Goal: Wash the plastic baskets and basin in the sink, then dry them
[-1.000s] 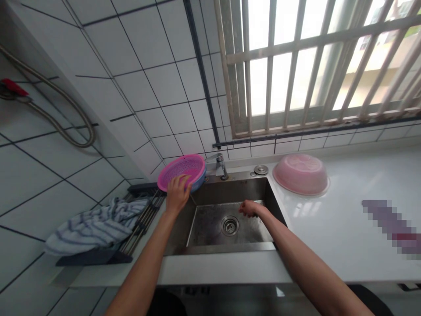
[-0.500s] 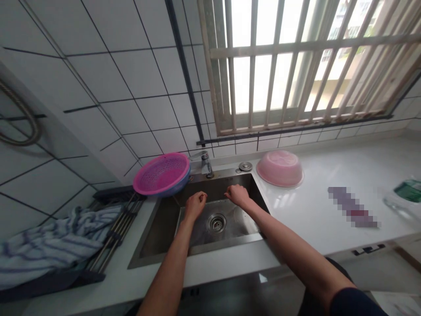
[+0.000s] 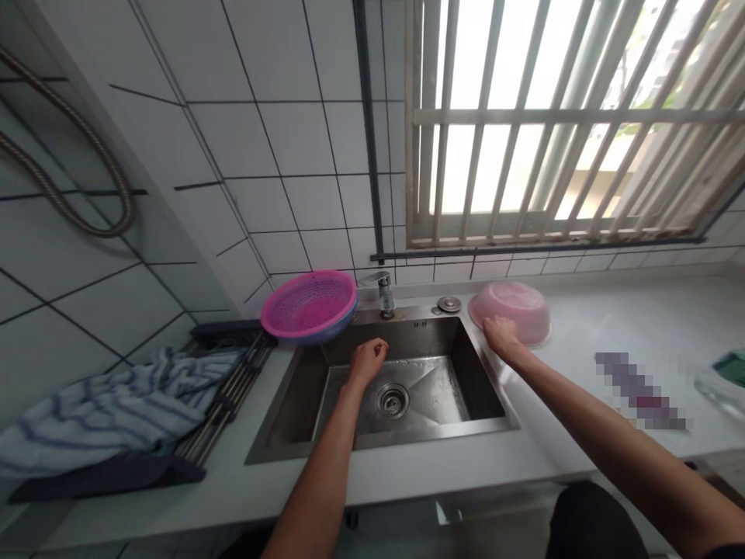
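My left hand (image 3: 368, 362) hangs over the stainless steel sink (image 3: 466, 388), its fingers curled in with nothing showing in them. At the right of the sink, my right hand (image 3: 501, 335) is at the near left rim of a translucent pink basin (image 3: 515, 307). Its fingers are bent together against that rim, and their tips are partly hidden. The basin rests upside down on the counter. A pink mesh colander (image 3: 311, 307) sits tilted in a blue basin (image 3: 326, 334) at the sink's back left corner.
Behind the sink stands a faucet (image 3: 385, 295), with a metal drain strainer (image 3: 448, 303) beside it. A striped towel (image 3: 133, 396) lies by a roll-up rack (image 3: 224, 404) on the left. A pixelated item (image 3: 640, 392) and a clear plastic bottle (image 3: 725, 376) lie on the right counter.
My right hand has moved right, from above the sink to the pink basin's rim. The left hand stays over the sink with curled fingers. The view has shifted left and up.
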Demonstrator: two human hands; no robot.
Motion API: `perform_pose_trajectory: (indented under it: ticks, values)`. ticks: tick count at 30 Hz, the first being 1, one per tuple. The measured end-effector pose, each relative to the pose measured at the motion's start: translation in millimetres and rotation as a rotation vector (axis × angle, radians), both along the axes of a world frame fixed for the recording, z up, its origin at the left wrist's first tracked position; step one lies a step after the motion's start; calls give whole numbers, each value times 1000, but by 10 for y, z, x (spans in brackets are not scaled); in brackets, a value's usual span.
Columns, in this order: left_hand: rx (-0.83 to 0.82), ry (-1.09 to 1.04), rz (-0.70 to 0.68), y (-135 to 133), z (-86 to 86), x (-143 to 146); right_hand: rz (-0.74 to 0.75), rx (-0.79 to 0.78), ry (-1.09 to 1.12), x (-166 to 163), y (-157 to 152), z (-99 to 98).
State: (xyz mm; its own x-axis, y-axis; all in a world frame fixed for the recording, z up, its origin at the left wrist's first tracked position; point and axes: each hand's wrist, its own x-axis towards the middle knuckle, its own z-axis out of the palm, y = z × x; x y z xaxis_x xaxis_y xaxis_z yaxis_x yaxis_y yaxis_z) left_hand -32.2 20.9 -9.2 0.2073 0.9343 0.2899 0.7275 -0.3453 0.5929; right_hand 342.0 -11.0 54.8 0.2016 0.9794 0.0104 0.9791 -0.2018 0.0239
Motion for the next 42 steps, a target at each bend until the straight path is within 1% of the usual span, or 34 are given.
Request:
perform_pose_trajectory:
  ticks: [2,4,8,11,14,16,18,21,23,25,27,29,30,32,34,36,39,40,42]
  values:
    - [-5,-4,5,-6,3,-4,19,0,-17,47,-29,-35]
    - [-11,-9,18,-11,8,-7,32,7,-32,126,-40,-22]
    - [-14,-39,23,-14,19,-8,63,33,-91,305,-61,65]
    - [-14,-61,9,-16,22,-6,78,51,-130,374,-95,124]
    - [-24,-76,8,-22,27,-6,68,135,-161,442,-116,229]
    - [-25,-83,10,-28,36,-6,44,220,-190,546,-104,362]
    - [-28,-85,14,-33,47,-6,18,303,-221,707,-79,549]
    - [-37,-88,20,-39,54,-6,-34,452,-231,960,-58,901]
    - [-33,-103,20,-37,42,-6,-67,613,-207,1040,-82,1148]
    - [-23,-117,14,-28,21,-7,-103,784,-170,993,-146,1377]
    - [-16,-125,22,-16,1,-11,-80,933,-123,825,-243,1560]
    - [-18,-136,58,-9,-8,-26,-44,988,-33,587,-351,1666]
    - [-22,-147,85,-9,-8,-38,-40,1004,18,463,-399,1680]
    - [-23,-177,144,-19,3,-70,6,973,125,238,-466,1613]
    - [-1,-206,189,-39,20,-102,55,870,224,62,-471,1416]
    - [34,-225,214,-59,37,-123,123,711,332,-83,-401,1111]
    - [70,-229,229,-69,54,-124,287,458,540,-313,-175,579]
    - [81,-225,236,-67,57,-118,346,402,596,-402,-81,413]
    - [112,-214,249,-61,65,-104,433,385,683,-592,108,123]
